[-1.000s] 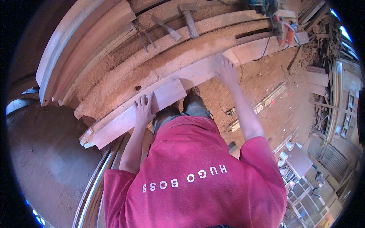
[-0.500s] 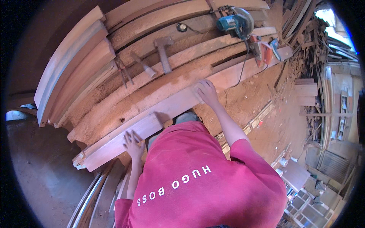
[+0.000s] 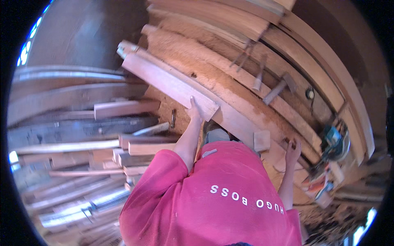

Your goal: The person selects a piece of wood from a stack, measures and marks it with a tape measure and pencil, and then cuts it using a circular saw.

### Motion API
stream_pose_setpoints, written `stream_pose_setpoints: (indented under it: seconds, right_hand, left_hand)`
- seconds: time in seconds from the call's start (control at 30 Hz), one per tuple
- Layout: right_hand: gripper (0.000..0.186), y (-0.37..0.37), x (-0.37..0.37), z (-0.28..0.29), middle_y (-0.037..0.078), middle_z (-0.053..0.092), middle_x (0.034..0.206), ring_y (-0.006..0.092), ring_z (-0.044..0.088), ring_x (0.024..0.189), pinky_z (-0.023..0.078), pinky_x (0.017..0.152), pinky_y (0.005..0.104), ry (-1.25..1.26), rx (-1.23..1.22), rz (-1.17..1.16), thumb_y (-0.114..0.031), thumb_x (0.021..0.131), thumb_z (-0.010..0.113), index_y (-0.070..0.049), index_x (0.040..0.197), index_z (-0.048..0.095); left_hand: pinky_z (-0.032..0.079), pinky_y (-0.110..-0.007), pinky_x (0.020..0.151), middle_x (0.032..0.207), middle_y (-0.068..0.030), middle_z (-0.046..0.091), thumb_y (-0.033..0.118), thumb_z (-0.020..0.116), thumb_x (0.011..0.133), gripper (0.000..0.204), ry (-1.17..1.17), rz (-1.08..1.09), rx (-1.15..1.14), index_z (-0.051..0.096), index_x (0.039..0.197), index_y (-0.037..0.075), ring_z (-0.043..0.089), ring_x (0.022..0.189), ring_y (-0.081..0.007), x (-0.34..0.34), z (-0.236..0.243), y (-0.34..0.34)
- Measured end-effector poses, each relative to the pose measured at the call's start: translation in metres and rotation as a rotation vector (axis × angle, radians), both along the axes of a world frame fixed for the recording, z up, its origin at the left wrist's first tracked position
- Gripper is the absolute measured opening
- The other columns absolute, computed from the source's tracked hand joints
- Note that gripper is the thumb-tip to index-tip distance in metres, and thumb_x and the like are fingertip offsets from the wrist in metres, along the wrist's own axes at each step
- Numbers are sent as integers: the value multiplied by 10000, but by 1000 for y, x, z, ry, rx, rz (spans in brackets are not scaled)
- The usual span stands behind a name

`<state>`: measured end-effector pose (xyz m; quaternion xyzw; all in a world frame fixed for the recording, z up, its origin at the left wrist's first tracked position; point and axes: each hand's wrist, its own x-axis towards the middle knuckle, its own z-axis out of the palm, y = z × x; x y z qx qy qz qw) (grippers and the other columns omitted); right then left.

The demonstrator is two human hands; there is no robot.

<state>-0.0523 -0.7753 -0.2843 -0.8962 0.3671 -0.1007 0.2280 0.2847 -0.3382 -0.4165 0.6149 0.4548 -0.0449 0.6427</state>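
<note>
My left hand (image 3: 194,110) rests with fingers apart on the near edge of a short pale board (image 3: 164,82), which lies along a longer plank (image 3: 240,123). My right hand (image 3: 292,148) is at that plank's far edge, to the right of a small pale block (image 3: 262,140); its fingers are loosely bent and apart, with nothing visible held. Beyond the plank, on sawdust-covered timber, lie a hammer (image 3: 277,90), a chisel-like tool (image 3: 259,80) and a thin two-legged tool (image 3: 242,55).
A teal circular saw (image 3: 334,139) and a red power tool (image 3: 318,182) sit at the right. A small round object (image 3: 310,93) is on the beams. Stacked offcuts (image 3: 139,147) and long lengths of timber (image 3: 69,184) fill the left, blurred by motion.
The view has swung sharply leftward. My left hand has moved along the short board toward its right end. My right hand has moved rightward along the plank, leaving a pale block behind.
</note>
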Motion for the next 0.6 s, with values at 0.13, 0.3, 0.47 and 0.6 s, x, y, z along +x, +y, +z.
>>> stream_pose_setpoints:
  seconds: [0.13, 0.3, 0.47, 0.6]
  right_hand:
    - [315, -3, -8, -8, 198, 679, 1166, 353, 646, 1118, 509, 983, 439, 45, 82, 105, -172, 978, 669, 13, 1233, 667]
    - [299, -5, 21, -9, 165, 679, 1157, 299, 662, 1075, 531, 887, 378, 125, 57, 304, -158, 963, 677, -17, 1227, 672]
    - [310, 9, 73, 6, 164, 680, 1181, 311, 661, 1100, 525, 916, 393, 79, 191, 319, -173, 976, 668, -23, 1247, 669]
    - [317, 11, 94, 10, 172, 680, 1213, 330, 656, 1137, 523, 947, 411, 41, 96, 415, -177, 981, 666, -19, 1256, 667]
  left_hand:
    - [406, -409, 1142, 1502, -236, 521, 470, 778, 912, 919, -142, 16, 159, 377, 1521, -90, 540, 1341, -331, -9, 36, -43]
    - [385, -421, 1158, 1497, -279, 512, 418, 788, 912, 910, -170, -46, 260, 366, 1512, -120, 526, 1356, -369, -18, 50, -58]
    - [371, -423, 1169, 1469, -304, 527, 378, 785, 918, 870, -142, -97, 355, 384, 1488, -142, 525, 1353, -392, -62, 31, -51]
    - [377, -422, 1162, 1459, -310, 531, 374, 778, 924, 853, -147, -30, 332, 392, 1480, -146, 527, 1353, -389, -64, 39, -55]
